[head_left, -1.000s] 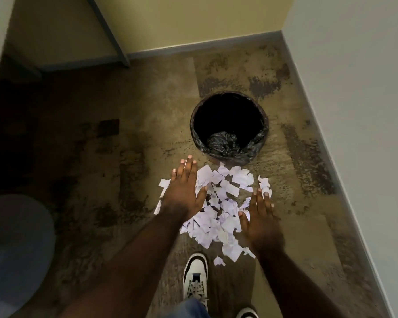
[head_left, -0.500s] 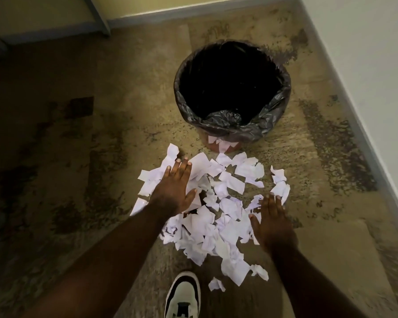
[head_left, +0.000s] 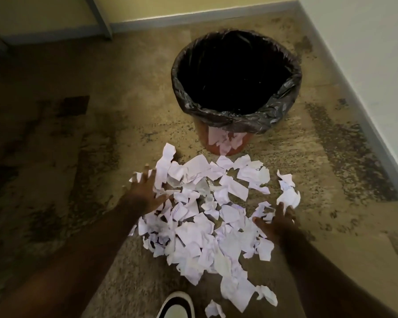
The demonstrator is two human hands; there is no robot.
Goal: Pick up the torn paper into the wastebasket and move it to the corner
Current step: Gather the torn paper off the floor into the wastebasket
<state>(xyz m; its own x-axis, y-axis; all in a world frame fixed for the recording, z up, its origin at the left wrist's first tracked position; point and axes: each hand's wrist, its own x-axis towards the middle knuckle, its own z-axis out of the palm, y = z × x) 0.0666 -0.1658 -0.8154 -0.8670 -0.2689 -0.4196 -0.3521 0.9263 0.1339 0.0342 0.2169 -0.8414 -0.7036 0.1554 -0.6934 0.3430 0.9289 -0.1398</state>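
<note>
Plainly, the torn paper (head_left: 207, 226) lies between the flat, spread left hand (head_left: 145, 193) and right hand (head_left: 277, 222) (neither grips anything), stretching away toward the wastebasket (head_left: 216, 143) just beyond their fingertips.

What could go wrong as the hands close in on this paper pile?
1. The paper scraps lie loose and spread wide, so a scoop between the left hand and right hand may leave pieces behind.
2. Stray bits near the shoe could be stepped on.
3. Scraps may fall carrying them over the wastebasket rim.
</note>
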